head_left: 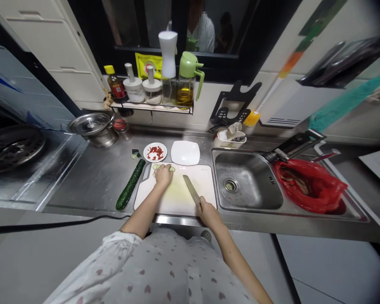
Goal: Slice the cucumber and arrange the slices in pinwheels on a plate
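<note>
A white cutting board (174, 207) lies on the steel counter in front of me. At its upper left, my left hand (164, 175) is closed over several pale green cucumber slices (172, 169), its fingers partly hiding them. My right hand (209, 212) grips a kitchen knife (191, 188) near the board's right side, the blade slanting up and left over the board. To the left of the board rests a long dark green cucumber (130, 185). Behind it stand a white plate with chopped red pieces (155, 153) and a bare white plate (185, 153).
On the right is a steel sink (247, 185), with a red plastic bag (316, 190) beyond it. A lidded steel pot (96, 128) stands at the left. Seasoning jars and an oil bottle (185, 86) line a wall rack (164, 108). Dark green scraps (135, 153) lie by the plate.
</note>
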{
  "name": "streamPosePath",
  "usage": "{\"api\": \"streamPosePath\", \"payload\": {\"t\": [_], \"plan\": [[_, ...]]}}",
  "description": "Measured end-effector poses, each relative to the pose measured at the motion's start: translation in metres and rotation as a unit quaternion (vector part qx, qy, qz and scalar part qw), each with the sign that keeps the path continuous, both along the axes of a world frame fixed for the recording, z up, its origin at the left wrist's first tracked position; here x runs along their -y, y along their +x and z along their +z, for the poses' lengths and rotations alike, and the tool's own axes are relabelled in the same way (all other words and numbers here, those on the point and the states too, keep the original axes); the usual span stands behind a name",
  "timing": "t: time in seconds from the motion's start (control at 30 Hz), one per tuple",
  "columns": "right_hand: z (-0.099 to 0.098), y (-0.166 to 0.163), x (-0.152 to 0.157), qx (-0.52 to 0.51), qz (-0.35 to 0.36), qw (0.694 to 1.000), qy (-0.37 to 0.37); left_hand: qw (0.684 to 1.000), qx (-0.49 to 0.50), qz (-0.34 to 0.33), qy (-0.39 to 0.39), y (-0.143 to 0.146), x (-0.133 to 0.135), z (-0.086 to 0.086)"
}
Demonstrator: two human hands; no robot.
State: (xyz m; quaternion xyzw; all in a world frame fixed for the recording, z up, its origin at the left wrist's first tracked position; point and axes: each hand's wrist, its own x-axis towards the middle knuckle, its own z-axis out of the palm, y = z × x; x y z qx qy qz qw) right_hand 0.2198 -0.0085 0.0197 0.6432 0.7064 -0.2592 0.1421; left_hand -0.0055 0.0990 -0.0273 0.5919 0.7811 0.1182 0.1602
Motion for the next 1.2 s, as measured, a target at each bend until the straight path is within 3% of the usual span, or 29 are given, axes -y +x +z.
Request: {"api": "streamPosePath", "payload": {"t": [0.27, 0.5, 0.77, 0.93, 1.2], "plan": [[-0.001, 0.001, 0.001, -0.011, 0.001, 1.0, 0.001, 1.0, -0.024, -0.018, -0.005, 0.003, -0.004, 0.005], [0.0, 0.001, 0.0, -0.003, 0.004, 1.0, 0.005, 0.999, 0.032, 0.013, -0.005, 0.005, -0.002, 0.008], [-0.005, 0.004, -0.001, -0.018, 0.005, 1.0, 0.013, 0.986, 0.153, 0.044, -0.053, -0.002, 0.026, 0.005], [-0.007, 0.005, -0.001, -0.017, 0.007, 1.0, 0.013, 0.988, 0.132, 0.037, -0.068, -0.008, 0.043, 0.001], [-0.005, 0.006, -0.003, -0.007, 0.02, 1.0, 0.013, 0.993, 0.106, 0.031, -0.03, -0.008, 0.053, -0.003]]}}
